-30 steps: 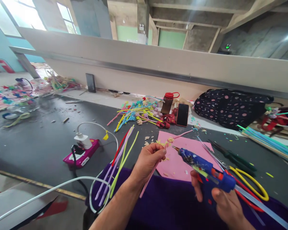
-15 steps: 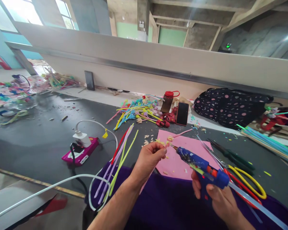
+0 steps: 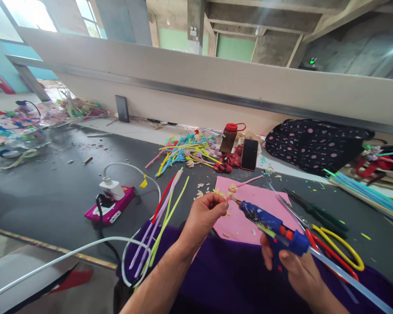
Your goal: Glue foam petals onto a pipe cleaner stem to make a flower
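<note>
**Glue gun nosing up to a pink stem**

Over the bench (image 3: 62,187), the left hand (image 3: 201,218) is pinching one pink pipe cleaner (image 3: 228,199), seemingly part-decorated; the right hand (image 3: 298,270) is wrapping its grip around one glue gun (image 3: 265,218), nozzle just beside. One trimmed pink stem (image 3: 249,182) is lying on one pink sheet (image 3: 245,222). About five plain stems (image 3: 180,196) are lying undecorated; the heaped, decorated ones (image 3: 196,150) are overlapping beyond counting.

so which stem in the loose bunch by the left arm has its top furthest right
The yellow-green stem splaying away alone at the top; the others' tops sit close together.
</note>
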The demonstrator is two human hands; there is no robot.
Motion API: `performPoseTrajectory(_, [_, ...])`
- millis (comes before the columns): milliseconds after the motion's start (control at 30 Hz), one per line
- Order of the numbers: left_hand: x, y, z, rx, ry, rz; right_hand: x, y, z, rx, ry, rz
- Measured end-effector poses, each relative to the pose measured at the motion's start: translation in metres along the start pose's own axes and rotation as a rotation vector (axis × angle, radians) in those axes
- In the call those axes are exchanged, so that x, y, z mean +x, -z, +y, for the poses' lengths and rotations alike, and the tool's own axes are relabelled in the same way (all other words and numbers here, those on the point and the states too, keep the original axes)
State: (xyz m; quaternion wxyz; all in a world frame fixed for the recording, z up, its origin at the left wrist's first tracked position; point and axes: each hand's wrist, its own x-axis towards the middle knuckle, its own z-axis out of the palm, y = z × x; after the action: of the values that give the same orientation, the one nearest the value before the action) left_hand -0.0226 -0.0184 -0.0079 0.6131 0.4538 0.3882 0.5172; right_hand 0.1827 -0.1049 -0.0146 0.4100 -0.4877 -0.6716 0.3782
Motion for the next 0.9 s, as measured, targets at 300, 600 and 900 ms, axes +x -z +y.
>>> performPoseTrajectory(300, [0.0004, 0.0007, -0.0014, 0.005, 0.029, -0.025, 0.0026, -0.0005, 0.0035, 0.08, -0.024, 0.023])
performPoseTrajectory(600, [0.0, -0.0011, 0.0032, -0.05, 0.077, -0.037, 0.0024, -0.0002, 0.0084, 0.118, -0.015, 0.073])
performPoseTrajectory(900, [-0.0005, -0.0011, 0.002, -0.007, 0.119, -0.105, 0.0057, -0.0021, 0.0072, 0.135, -0.048, 0.051])
